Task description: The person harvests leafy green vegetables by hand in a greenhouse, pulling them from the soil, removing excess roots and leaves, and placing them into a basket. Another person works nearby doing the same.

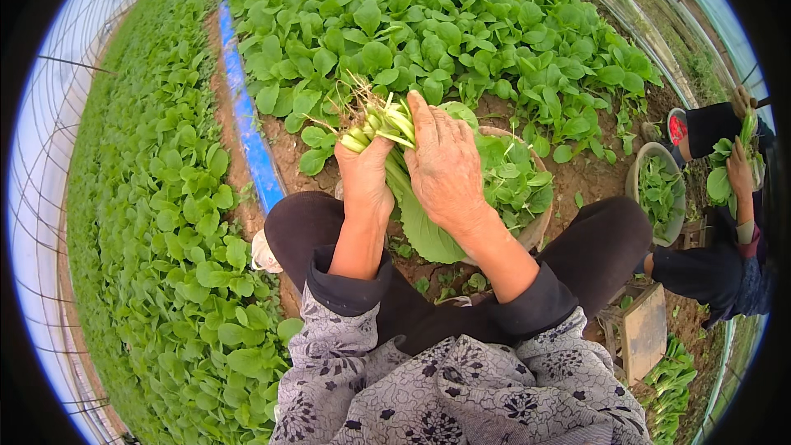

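Observation:
My left hand (364,182) is closed around a bunch of leafy greens (426,228), its thumb across the pale stems. Thin brown roots stick out at the top of the bunch, and the broad leaves hang down between my forearms. Against the right side of the stems lies my right hand (446,164), fingers close together and pointing up; its palm side is hidden, and some stems lie at its fingertips. Beyond my right hand, between my knees, stands a round basin (541,222) holding loose green leaves, partly covered by the hand and forearm.
Dense leafy plants (401,18) grow ahead, and another bed (154,228) lies left past a blue strip (244,111). At right, a co-worker's hands (738,167) hold greens near a second basin (635,179). A wooden board (644,334) and picked greens (673,389) lie low right.

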A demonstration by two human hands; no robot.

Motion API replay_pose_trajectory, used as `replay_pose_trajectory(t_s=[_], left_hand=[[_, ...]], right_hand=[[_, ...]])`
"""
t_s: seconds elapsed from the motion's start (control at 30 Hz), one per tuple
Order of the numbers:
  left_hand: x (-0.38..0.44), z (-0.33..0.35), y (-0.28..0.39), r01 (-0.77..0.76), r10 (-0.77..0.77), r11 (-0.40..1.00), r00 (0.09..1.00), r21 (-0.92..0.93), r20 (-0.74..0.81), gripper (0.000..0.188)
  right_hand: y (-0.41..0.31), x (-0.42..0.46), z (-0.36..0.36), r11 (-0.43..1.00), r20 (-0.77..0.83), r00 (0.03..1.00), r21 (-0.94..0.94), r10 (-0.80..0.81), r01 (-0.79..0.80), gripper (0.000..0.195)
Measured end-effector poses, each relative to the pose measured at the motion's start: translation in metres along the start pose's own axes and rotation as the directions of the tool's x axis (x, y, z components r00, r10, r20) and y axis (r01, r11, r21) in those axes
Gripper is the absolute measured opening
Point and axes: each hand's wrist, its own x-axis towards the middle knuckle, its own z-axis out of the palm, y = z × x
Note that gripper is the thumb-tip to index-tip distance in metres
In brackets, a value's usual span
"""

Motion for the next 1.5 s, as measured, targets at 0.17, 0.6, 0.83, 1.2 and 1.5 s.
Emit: replay_pose_trajectory(t_s=[0.17,0.6,0.83,1.2,1.5], left_hand=[[-0.002,0.005,0.004,0.076,-0.073,0.99,0.997,-0.119,0.03,0.03],[-0.007,-0.005,0.017,0.093,-0.095,0.995,0.992,0.032,0.079,0.026],[-0.009,-0.002,0.018,0.131,-0.145,0.986,0.98,0.105,0.135,0.028],[-0.01,-0.013,0.013,-0.021,-0.02,0.972,0.986,0.233,0.168,0.027],[-0.013,-0.021,0.008,0.239,-0.241,0.97,0.969,0.035,0.057,0.029]], right_hand=[[0.006,0.004,0.005,0.991,0.158,0.979,-0.011,0.132,-0.132,0.057],[0.026,0.009,-0.026,0.97,0.313,0.948,0.244,-0.057,-0.022,0.056],[0.04,0.005,-0.018,0.419,0.314,0.881,0.789,0.353,-0.449,0.026],[0.024,-0.006,-0.013,0.905,0.319,0.947,0.395,0.029,-0.161,0.054],[0.018,-0.023,0.001,0.93,0.326,0.945,0.343,0.016,-0.134,0.064]])
